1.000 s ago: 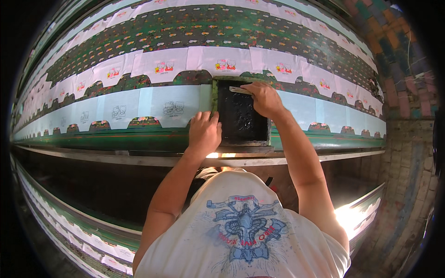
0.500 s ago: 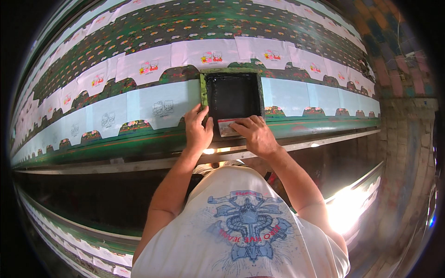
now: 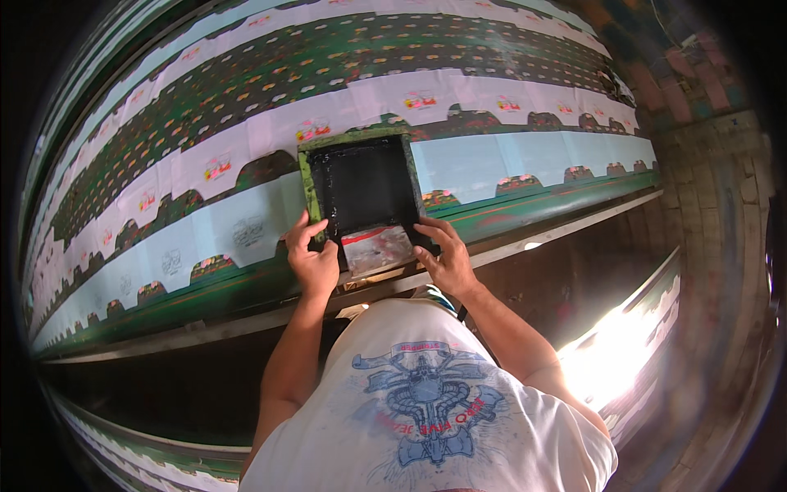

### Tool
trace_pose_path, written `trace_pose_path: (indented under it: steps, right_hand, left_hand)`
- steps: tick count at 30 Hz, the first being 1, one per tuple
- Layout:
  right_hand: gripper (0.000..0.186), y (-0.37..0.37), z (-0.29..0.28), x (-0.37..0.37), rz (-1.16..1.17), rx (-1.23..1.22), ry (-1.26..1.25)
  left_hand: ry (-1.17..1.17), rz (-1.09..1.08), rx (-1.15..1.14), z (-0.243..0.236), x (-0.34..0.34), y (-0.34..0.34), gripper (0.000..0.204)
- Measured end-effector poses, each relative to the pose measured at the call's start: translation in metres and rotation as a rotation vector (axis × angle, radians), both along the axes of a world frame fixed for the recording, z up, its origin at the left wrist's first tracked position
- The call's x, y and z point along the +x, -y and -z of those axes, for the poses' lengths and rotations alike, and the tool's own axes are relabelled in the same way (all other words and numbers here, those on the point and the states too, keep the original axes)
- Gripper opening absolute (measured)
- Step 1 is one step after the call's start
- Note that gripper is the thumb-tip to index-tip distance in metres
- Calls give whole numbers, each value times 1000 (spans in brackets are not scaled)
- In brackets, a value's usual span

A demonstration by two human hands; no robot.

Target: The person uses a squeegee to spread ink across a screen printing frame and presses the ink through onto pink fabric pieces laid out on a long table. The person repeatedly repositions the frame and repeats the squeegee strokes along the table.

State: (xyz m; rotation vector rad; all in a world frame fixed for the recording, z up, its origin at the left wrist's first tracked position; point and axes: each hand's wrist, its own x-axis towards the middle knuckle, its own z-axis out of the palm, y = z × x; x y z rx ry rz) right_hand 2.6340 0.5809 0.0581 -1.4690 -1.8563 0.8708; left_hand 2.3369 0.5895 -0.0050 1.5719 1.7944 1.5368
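My left hand grips the left side of a screen-printing frame near its lower corner, thumb over the edge. On the opposite side my right hand pinches the frame's near right corner. The frame has green-stained edges and a black mesh. A squeegee with a red strip and a pale, smeared blade holder lies inside its near end, between my hands, held by neither. Under and beyond the frame runs a row of light blue fabric pieces. Those left of it carry dark outline prints.
The long green table has a metal rail along its near edge. Farther rows hold pink-white pieces with coloured prints. Behind me stands another table with fabric. A brick-patterned floor lies right, near bright sunlight.
My right hand has let go of the squeegee and taken the frame's right side. The frame has shifted left and toward me and turned slightly. My view has tilted.
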Motion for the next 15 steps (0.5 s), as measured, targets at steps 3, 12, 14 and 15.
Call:
trace_pose_path:
  steps: [3,12,14,15]
  right_hand:
    - [47,-3,10,37,6,-3,-116]
    - [45,-32,19,188,31,69,-111]
    - [45,-36,21,215,15,67,-113]
    - [45,-39,21,226,-4,70,-120]
  left_hand:
    - [61,38,22,-9,36,-7,41]
    - [130,24,28,10,194,-42,37]
    - [167,21,11,19,219,-47,37]
    - [170,19,-9,22,226,-48,36]
